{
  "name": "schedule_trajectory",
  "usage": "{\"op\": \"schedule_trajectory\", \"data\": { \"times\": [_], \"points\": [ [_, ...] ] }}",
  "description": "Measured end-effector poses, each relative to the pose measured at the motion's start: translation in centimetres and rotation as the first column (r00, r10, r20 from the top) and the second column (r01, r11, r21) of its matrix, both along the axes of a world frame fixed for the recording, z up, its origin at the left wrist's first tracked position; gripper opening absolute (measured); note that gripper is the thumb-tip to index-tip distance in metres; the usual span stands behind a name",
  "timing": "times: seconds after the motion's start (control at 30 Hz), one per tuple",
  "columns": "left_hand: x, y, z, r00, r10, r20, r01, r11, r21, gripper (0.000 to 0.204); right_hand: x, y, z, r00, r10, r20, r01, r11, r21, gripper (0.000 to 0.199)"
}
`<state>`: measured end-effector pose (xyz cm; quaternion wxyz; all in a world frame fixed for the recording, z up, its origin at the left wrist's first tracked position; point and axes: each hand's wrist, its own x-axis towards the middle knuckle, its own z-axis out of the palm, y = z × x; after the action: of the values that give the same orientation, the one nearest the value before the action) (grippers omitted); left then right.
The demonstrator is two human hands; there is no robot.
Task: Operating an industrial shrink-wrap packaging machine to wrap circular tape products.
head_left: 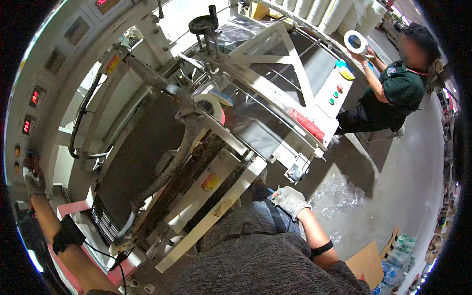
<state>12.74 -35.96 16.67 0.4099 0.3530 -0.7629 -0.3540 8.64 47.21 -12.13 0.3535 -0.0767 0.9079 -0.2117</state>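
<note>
My left hand [34, 181], in a pale glove, reaches up against the control panel [51, 98] at the far left. Its fingertips meet a dark, shadowed spot beside two small orange buttons [17, 158]; how they are bent cannot be made out. Red lit digital displays [30, 110] sit just above. My right hand [291, 201], also gloved, is held low beside my body, right of the machine's near corner. Its fingers are curled in, and a bit of something blue [271, 191] shows at their tips. What that is stays mostly hidden.
A large white machine frame [295, 64] with a black handwheel [203, 23] fills the middle. A corrugated hose [182, 147] crosses it. Crumpled clear film [339, 196] lies on the floor at right, near cardboard [366, 265]. A person [403, 88] holds a white roll [356, 42].
</note>
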Motion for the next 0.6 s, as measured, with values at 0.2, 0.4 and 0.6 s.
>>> {"op": "schedule_trajectory", "data": {
  "times": [0.2,0.4,0.6],
  "points": [
    [1.5,3.6,-1.0,0.972,-0.004,-0.237,0.046,0.984,0.175,0.035,-0.8,3.6,0.8,0.967,-0.171,-0.189,0.135,0.972,-0.191,0.019],
    [0.1,17.4,-2.4,0.979,-0.115,-0.170,0.174,0.905,0.388,0.046,-7.8,1.5,0.1,0.655,-0.651,0.383,0.751,0.510,-0.419,0.015],
    [-5.5,28.6,-10.5,0.886,-0.402,0.231,0.348,0.906,0.241,0.042,-16.5,-2.2,-5.7,0.424,-0.471,0.773,0.899,0.120,-0.421,0.018]
  ]
}}
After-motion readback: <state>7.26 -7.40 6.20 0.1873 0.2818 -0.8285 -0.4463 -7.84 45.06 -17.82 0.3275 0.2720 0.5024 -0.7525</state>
